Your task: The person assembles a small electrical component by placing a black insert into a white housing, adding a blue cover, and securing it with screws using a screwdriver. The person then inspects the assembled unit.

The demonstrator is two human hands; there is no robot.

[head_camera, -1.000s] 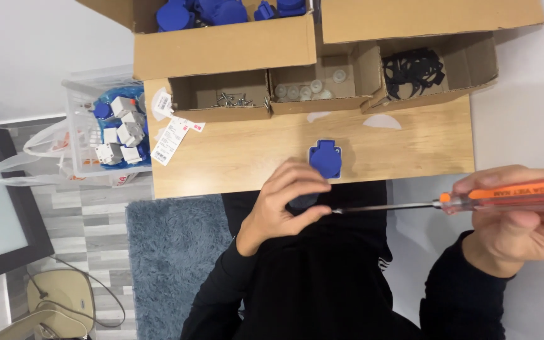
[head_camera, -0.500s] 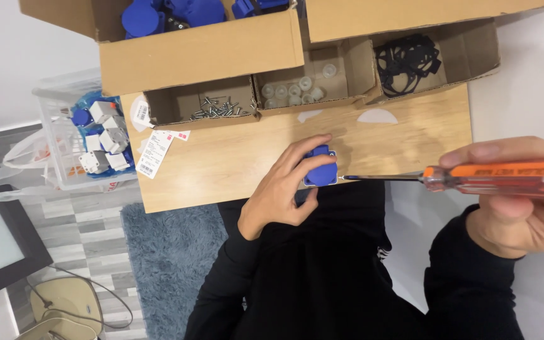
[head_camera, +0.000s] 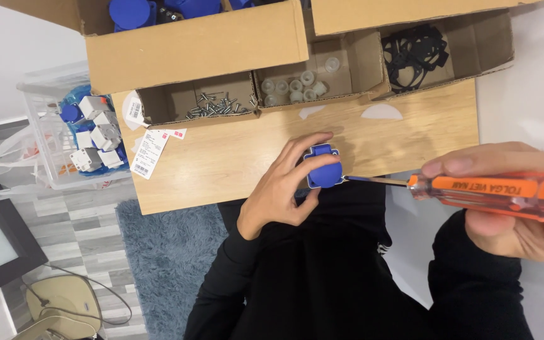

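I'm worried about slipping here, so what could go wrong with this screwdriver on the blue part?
The screwdriver tip meets the blue socket part right beside the left hand, so a slip could jab a finger. The part sits pinched at the wooden board's near edge, so it could twist loose and drop. The right hand holds the handle far back, which may weaken control.

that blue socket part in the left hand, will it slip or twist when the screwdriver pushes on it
The blue socket part looks like rigid moulded plastic, so it should not flex. It seems small and light, and probably smooth, so it may twist under the screwdriver. The left hand pinches it above the wooden board's edge, so only that grip resists.
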